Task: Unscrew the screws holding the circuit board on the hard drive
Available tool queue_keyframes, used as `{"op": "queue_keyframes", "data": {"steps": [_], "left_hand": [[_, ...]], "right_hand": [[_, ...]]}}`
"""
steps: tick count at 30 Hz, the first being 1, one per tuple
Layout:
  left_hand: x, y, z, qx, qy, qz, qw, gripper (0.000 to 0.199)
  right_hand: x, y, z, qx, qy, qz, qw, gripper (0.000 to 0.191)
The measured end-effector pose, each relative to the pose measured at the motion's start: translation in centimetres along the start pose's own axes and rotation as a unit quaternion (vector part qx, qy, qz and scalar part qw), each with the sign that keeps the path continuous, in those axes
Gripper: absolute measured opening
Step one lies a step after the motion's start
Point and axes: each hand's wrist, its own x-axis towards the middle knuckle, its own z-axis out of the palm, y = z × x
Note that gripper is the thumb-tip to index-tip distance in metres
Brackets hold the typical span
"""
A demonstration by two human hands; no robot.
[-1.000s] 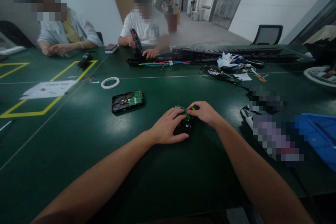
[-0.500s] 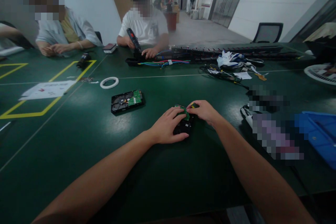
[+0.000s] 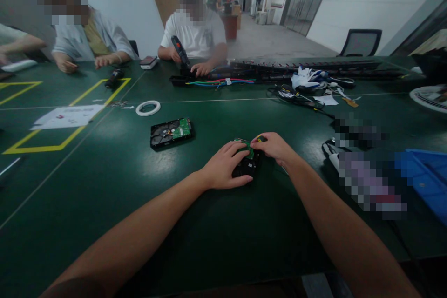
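Observation:
A black hard drive with a green circuit board point(image 3: 248, 166) lies flat on the green table point(image 3: 195, 223). My left hand point(image 3: 225, 165) rests over its left side, fingers spread across the board and thumb along the near edge. At the drive's upper right, my right hand point(image 3: 274, 146) pinches a small black and yellow tool point(image 3: 261, 139); a thin shaft or wire shows below that hand. A second hard drive point(image 3: 171, 133), board side up, lies to the left, touched by neither hand.
A white ring point(image 3: 148, 108) and paper sheets point(image 3: 66, 117) lie at the left. Across the table, a person holds a power drill point(image 3: 180, 50) beside cable bundles. White gloves point(image 3: 309, 78) and a blue tray point(image 3: 424, 177) are at the right.
The view has shifted slightly, moving the scene a little to the right. At the far left, a seated person's hands have moved apart. My hands keep nearly the same pose on the drive.

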Motion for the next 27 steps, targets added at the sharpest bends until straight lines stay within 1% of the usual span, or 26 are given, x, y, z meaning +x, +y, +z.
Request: {"op": "queue_keyframes", "data": {"steps": [8, 13, 18, 27], "left_hand": [[-0.01, 0.12, 0.00, 0.003, 0.003, -0.001, 1.000, 0.078], [-0.03, 0.12, 0.04, 0.007, 0.008, 0.002, 1.000, 0.079], [-0.01, -0.01, 0.16, 0.006, 0.011, 0.006, 1.000, 0.077], [-0.03, 0.01, 0.10, 0.006, 0.005, -0.001, 1.000, 0.080]], "right_hand": [[-0.08, 0.18, 0.31, 0.007, 0.016, 0.011, 1.000, 0.016], [-0.34, -0.18, 0.07, 0.038, 0.001, 0.025, 0.999, 0.020], [-0.54, -0.43, 0.03, 0.052, -0.007, 0.035, 0.998, 0.016], [-0.43, -0.13, 0.27, 0.051, 0.001, 0.019, 0.998, 0.014]]}}
